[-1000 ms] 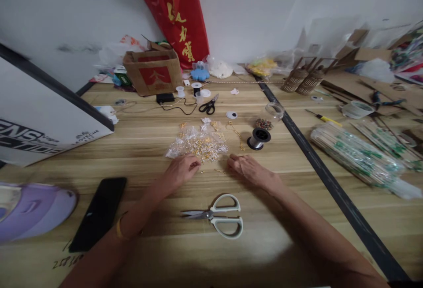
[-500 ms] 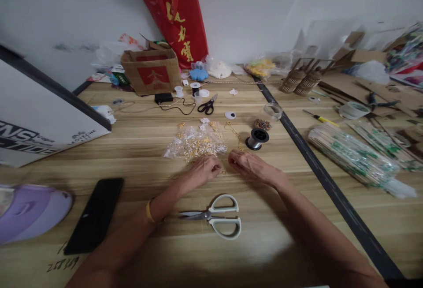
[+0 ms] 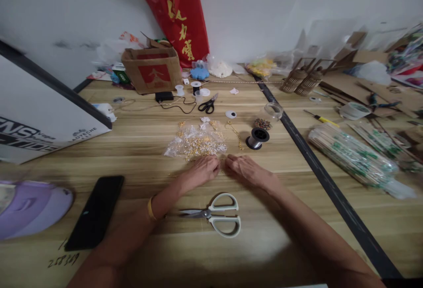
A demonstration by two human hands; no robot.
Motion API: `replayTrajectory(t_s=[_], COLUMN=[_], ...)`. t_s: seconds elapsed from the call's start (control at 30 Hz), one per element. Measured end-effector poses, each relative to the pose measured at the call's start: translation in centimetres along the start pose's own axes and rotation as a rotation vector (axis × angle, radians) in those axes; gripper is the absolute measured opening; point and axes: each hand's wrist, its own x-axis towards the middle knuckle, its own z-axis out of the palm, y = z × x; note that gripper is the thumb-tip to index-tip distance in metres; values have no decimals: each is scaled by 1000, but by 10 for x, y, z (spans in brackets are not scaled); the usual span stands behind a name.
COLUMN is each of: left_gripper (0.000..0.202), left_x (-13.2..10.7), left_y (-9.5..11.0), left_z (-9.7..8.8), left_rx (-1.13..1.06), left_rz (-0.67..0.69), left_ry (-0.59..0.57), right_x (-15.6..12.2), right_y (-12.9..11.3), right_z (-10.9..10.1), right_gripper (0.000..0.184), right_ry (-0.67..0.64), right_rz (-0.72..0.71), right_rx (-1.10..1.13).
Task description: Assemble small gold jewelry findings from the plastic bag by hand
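My left hand (image 3: 205,169) is closed, fingertips pinched together in front of a pile of clear plastic bags (image 3: 185,140) with gold and silver jewellery findings. Close on its right, my right hand (image 3: 243,169) is closed too, its fingertips almost meeting the left ones. Whatever the fingers hold is too small or hidden to make out. A thin gold chain (image 3: 235,132) lies beyond the right hand, beside a spool of silvery wire (image 3: 257,138). White-handled scissors (image 3: 211,214) rest on the table nearer to me, blades pointing left.
A glass jar of beads (image 3: 267,117) stands behind the spool. Black scissors (image 3: 207,104) lie farther back. At left are a phone (image 3: 95,213), a purple object (image 3: 36,208) and a white box (image 3: 42,116). Bagged sticks (image 3: 353,155) lie at right, past a dark strip (image 3: 317,169).
My right hand has moved slightly left, closing the gap to my left hand. The left hand stays nearly in place, still pinched.
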Motion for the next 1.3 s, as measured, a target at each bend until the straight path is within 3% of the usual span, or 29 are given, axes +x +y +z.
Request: replayTrajectory(t_s=[0.33,0.57,0.9,1.1,1.3], left_gripper=[10,11,11,12,14], left_x=[-7,-8,-11,-7,-7], left_y=[0,2,3,-1,-2], left_z=[-13,-16,-8,-7,-5], left_rx=[-51,-106,-66,-126,-170], left_rz=[-84,-115,-111,-157,-205], left_ry=[-94,-98,-69,-85,-68], right_x=[-5,-4,3,7,11], right_y=[0,-1,-14,-17,-10], right_z=[-11,-14,-8,-1,9], right_gripper=[17,16,15,15,15], right_ry=[21,74,-46,-21,36], right_rz=[-22,-10,-7,30,54], right_rx=[100,179,-76,-156,-98])
